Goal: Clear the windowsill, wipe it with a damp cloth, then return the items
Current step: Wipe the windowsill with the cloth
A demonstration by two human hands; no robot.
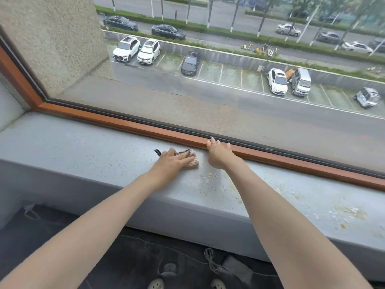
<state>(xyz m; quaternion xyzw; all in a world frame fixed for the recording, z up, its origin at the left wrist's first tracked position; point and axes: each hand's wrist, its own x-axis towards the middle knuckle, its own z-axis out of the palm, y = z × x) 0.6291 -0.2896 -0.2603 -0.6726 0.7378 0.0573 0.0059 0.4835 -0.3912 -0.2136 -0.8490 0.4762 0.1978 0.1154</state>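
Note:
The grey speckled windowsill [87, 147] runs across the view below the window. My left hand [169, 161] lies flat on a small pink cloth [193, 163] with a dark checked edge, pressing it onto the sill near the middle. Just to its right, my right hand [218, 155] rests on the sill with straight fingers reaching up onto the brown wooden window frame [125, 124]. Yellowish stains and white crumbs [210, 178] mark the sill right of the cloth and further right [343, 212].
The glass pane stands directly behind the frame, with a car park far below outside. The sill's front edge [145, 205] drops to a dark floor [62, 226] where both my shoes show. A grey side wall [10, 105] closes the sill at the left.

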